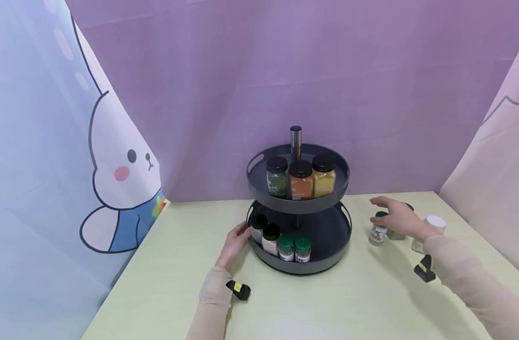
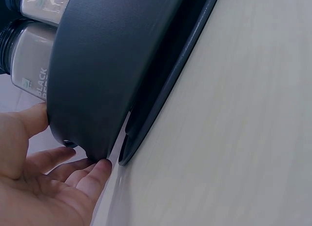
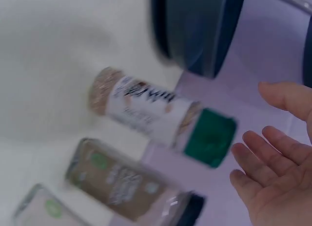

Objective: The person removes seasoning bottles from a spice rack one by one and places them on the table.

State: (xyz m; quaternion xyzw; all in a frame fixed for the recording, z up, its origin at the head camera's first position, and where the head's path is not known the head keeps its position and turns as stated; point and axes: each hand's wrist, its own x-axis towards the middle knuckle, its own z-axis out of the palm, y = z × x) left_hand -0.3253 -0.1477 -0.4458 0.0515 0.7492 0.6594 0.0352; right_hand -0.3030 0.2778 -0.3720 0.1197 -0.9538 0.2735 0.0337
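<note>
A two-tier dark grey turntable rack stands on the table. My left hand (image 1: 235,241) grips the left edge of its lower tray (image 1: 327,267), with the thumb at the rim and the fingers by the handle cutout (image 2: 70,144). My right hand (image 1: 400,218) is spread above a small spice jar (image 1: 377,234) with a green cap (image 3: 212,137); in the right wrist view a gap shows between fingertips and cap. Beside that jar stand a black-capped square jar (image 3: 119,179) and a white-capped jar (image 1: 435,223), partly hidden by my right wrist.
On the lower tray stand two black-capped jars (image 1: 270,241) and two green-capped jars (image 1: 302,249). The upper tray (image 1: 259,191) bears three black-capped jars (image 1: 301,182), and a metal post (image 1: 296,141) rises behind them. A purple cloth (image 1: 199,94) hangs along the table's back edge.
</note>
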